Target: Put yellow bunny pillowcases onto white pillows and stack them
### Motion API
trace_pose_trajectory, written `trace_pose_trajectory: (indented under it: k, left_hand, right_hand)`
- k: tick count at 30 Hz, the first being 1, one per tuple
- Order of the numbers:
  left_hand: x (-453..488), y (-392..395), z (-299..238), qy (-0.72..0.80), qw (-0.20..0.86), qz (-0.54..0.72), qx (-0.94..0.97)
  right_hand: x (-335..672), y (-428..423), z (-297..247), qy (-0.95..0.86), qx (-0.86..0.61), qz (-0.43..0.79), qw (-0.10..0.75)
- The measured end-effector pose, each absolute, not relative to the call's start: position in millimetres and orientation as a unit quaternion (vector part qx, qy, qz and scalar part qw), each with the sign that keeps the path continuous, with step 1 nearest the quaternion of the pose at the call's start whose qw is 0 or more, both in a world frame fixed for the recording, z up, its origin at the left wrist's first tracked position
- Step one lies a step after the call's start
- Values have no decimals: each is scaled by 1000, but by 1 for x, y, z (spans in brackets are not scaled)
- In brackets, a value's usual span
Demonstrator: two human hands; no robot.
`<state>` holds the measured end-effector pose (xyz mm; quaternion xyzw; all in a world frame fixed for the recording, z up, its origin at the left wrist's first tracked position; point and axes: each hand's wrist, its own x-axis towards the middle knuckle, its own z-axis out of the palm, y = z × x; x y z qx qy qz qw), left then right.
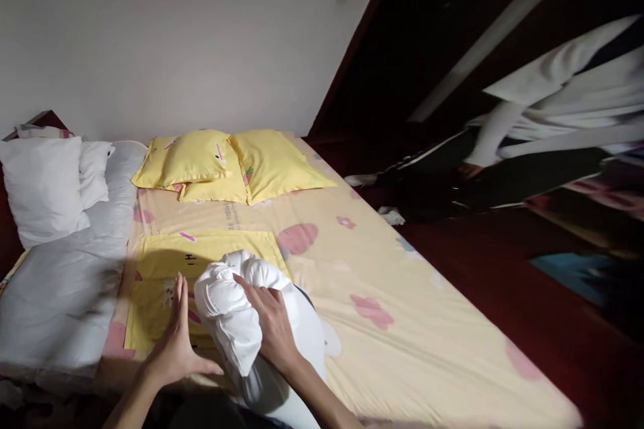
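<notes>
My right hand (pixel 272 322) grips a bunched white pillow (pixel 226 312), its fingers pressed into the folded cloth near the top. To the left of the pillow, my left hand (pixel 178 342) is open, thumb spread away from the straight fingers, with nothing in it. Beneath and behind both hands a yellow pillowcase (pixel 211 251) with printed letters and pink marks lies flat on the bed. The pillow hides part of this case.
Yellow pillows (pixel 276 164) rest against the wall side of the patterned bed sheet (pixel 402 335). White pillows (pixel 43 184) sit on a grey padded quilt (pixel 45 301) at left. Off the bed's right side, a bending person in a white top (pixel 563 94) reaches down.
</notes>
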<state>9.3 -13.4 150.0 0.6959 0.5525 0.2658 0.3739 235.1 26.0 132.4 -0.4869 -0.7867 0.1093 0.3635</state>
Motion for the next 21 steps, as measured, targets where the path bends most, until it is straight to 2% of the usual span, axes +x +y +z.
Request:
trace_pose_trajectory:
  k: [2, 8, 12, 16, 19, 21]
  left_hand:
    - [28, -1, 153, 528, 374, 297, 702]
    - [113, 47, 168, 388, 497, 398, 666]
    - [167, 44, 182, 359, 499, 469, 634]
    - [192, 33, 188, 345, 522, 489, 608]
    - [190, 38, 176, 322, 555, 502, 580]
    - [182, 46, 158, 326, 569, 508, 558]
  right_hand:
    - [243, 22, 146, -805, -472, 94, 346]
    - [296, 9, 171, -802, -482, 40, 351]
    - [344, -5, 205, -801, -480, -54, 353]
    - [359, -15, 234, -795, -493, -97, 340]
    - [351, -5, 225, -794, -493, -117, 336]
    - [341, 11, 199, -792, -506, -112, 323]
